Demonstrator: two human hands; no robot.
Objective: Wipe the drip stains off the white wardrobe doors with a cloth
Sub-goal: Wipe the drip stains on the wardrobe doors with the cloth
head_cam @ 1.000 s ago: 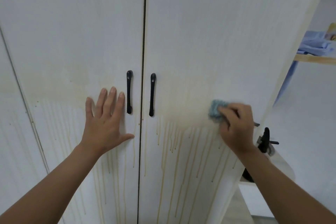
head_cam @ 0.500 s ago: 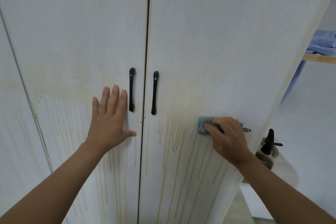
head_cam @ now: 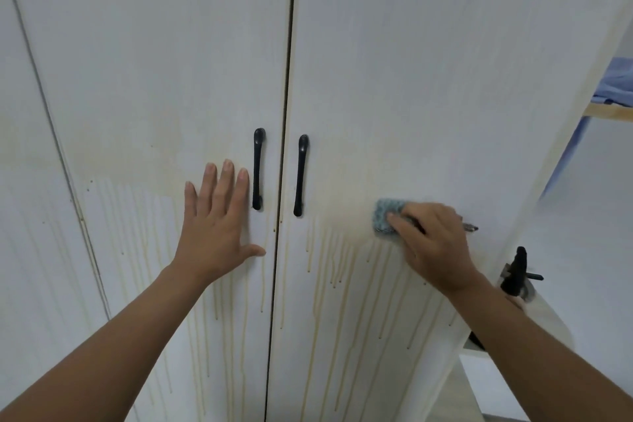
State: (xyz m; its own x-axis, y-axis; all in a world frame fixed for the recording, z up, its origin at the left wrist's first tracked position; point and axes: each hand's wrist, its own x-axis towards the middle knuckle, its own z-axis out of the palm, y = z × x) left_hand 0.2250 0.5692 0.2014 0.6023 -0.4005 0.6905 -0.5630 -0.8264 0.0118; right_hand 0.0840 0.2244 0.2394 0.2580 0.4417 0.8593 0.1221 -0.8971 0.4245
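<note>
Cloth (head_cam: 384, 218) sits under the right hand (head_cam: 433, 243) fingers (head_cam: 400, 221), pressed together against the right door (head_cam: 411, 96); left hand (head_cam: 215, 233) fingers spread flat.

left hand (head_cam: 219, 229) flat on left door (head_cam: 164, 79), 9 o'clock of handles (head_cam: 258, 168); right hand (head_cam: 433, 243) presses cloth (head_cam: 384, 218) on right door (head_cam: 428, 79) (3 o'clock side).

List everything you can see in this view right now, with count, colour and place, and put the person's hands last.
wardrobe doors: two, white, closed, filling the view
door handles: two, black, upright, either side of the centre gap
drip stains: many, yellowish-brown, running down the lower half of both doors
cloth: one, blue-grey, pressed to the right door
spray bottle: one, black trigger top, right of the wardrobe
blue fabric: on a wooden shelf, far right
left hand: flat on the left door
right hand: holding the cloth
</note>
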